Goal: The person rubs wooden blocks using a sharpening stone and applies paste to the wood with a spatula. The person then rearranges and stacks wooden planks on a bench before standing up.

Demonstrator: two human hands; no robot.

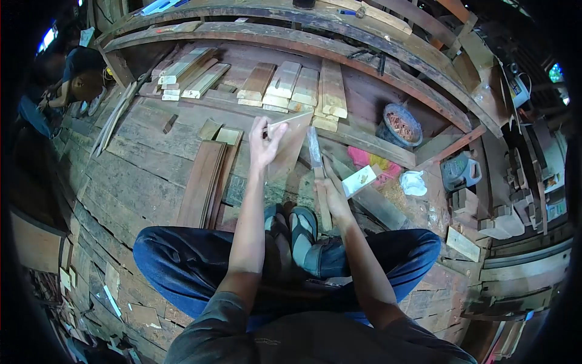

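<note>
Head view, held board (293, 141), brown, flat, pale-edged

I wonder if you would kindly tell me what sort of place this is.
It is probably a woodworking shop: the view shows stacked boards, a long wooden bench, and a bucket of what look like wood chips.
</note>
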